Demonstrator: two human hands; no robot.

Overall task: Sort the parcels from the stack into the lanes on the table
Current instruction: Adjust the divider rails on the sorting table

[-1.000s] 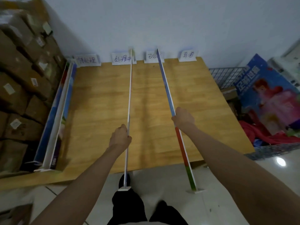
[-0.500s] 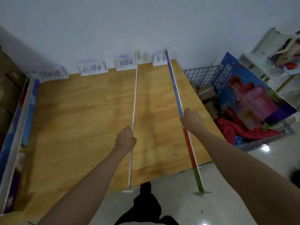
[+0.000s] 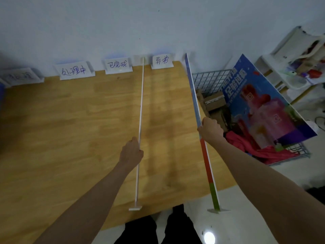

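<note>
Pale blue-white wall closes the back of the scene, and below it I see the wooden table [image 3: 70, 129] with four handwritten white paper labels [image 3: 117, 65] standing along its far edge. Since a second ago both dividers have slid rightward across the table: the thin white strip divider [image 3: 140, 110] now stands just left of the rightmost label, and the blue, red and green printed board divider [image 3: 197, 110] has reached the table's right edge, so the rightmost lane looks close to being framed. The view has swung right with them, and the stack of brown boxes that stood off the left edge is no longer in sight; I can see no parcels on the table, so I judge this to be lane set-up with sorting not yet begun. My left hand [image 3: 131, 153] is curled in a fist round the white strip near its front half. My right hand [image 3: 210, 128] grips the printed board at about its middle, fingers wrapped over its top edge. Beyond the right edge, a wire mesh basket [image 3: 209, 77] holds small cardboard boxes [image 3: 213, 101], red cloth [image 3: 246, 147] and a large blue poster board [image 3: 260, 106].
</note>
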